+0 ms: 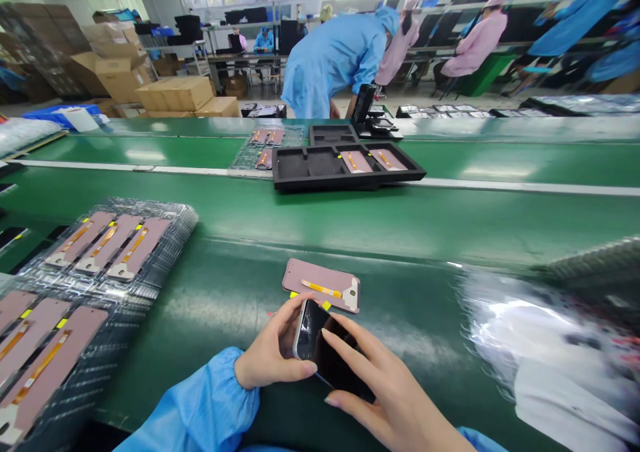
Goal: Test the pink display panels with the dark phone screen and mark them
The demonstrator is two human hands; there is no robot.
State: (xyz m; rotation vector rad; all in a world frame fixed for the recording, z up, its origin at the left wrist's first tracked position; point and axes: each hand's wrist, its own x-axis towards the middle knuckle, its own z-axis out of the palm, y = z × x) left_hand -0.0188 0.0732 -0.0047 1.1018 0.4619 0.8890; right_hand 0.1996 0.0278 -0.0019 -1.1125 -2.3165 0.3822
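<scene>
A smartphone (330, 355) with a dark glossy face and a silver edge is tilted above the green work surface. My left hand (273, 352) grips its left end, with the thumb along the near edge and the fingers behind the far edge. My right hand (380, 379) is closed round its right part, fingers across the dark face and thumb at the near edge. Just beyond both hands lies a pinkish phone screen panel (320, 280), back side up, with an orange flex cable, a whitish end and yellow tabs. The underside of the smartphone is hidden.
Clear plastic trays (165, 239) on the left bear several similar panels. A black compartment tray (295, 182) holding two panels sits farther back, near a black fixture (367, 115). Clear plastic bags (515, 325) lie on the right. A person in blue (330, 52) leans over across the bench.
</scene>
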